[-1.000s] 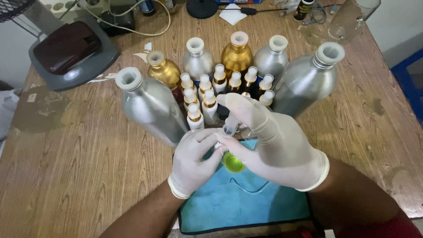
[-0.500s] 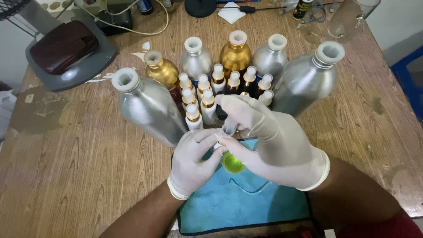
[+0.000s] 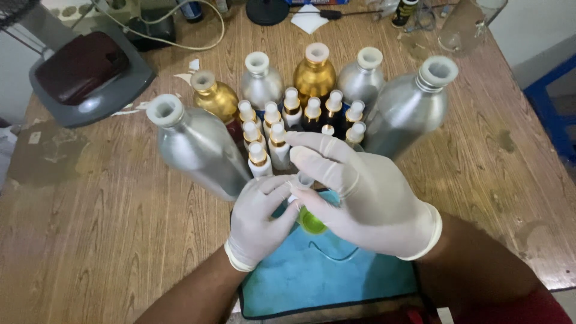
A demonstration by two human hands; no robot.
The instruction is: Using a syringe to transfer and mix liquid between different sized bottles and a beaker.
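Both my hands wear white gloves and meet over a blue cloth (image 3: 336, 273) at the table's near edge. My left hand (image 3: 259, 219) grips a small bottle with yellow-green liquid (image 3: 312, 222) from the left side. My right hand (image 3: 360, 192) covers the bottle from above, its fingers pinched on the small white spray top (image 3: 304, 179). Most of the bottle is hidden by the fingers. Just beyond my hands stands a cluster of small spray bottles (image 3: 300, 123) with white and gold tops.
Two large silver metal bottles (image 3: 198, 150) (image 3: 411, 108) flank the cluster, with gold (image 3: 315, 75) and silver bottles behind. A grey device with a dark red lid (image 3: 84, 75) sits far left, cables and a clear glass vessel (image 3: 462, 24) at the back.
Both hands stay together on the small bottle with only slight finger shifts. The view has moved a little.
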